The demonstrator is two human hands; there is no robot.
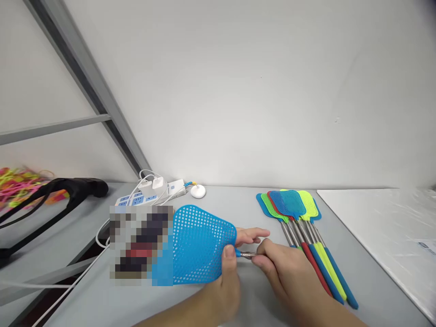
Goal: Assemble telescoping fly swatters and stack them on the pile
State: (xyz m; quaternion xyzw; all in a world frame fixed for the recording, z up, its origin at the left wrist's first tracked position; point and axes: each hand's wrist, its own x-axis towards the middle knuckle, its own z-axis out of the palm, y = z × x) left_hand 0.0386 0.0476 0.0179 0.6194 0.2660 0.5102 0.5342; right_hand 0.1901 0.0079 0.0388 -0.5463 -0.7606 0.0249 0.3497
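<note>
My left hand (229, 268) grips the lower edge of a blue mesh fly swatter head (199, 243), held just above the grey table (238, 200). At the head's neck a short silver metal rod (248, 255) sticks out, and my right hand (279, 268) pinches it between thumb and fingertips. To the right of my hands, a stack of finished fly swatters (293, 206) lies on the table, with blue, green, red and yellow heads fanned together and coloured handles pointing toward me.
A white power strip (150, 193) with plugged chargers and cables lies at the back left, next to a small white round object (198, 191). A blurred patch (141, 245) sits left of the swatter head. A black frame (51, 200) and colourful bands (17, 181) are at far left. A white board (381, 222) lies right.
</note>
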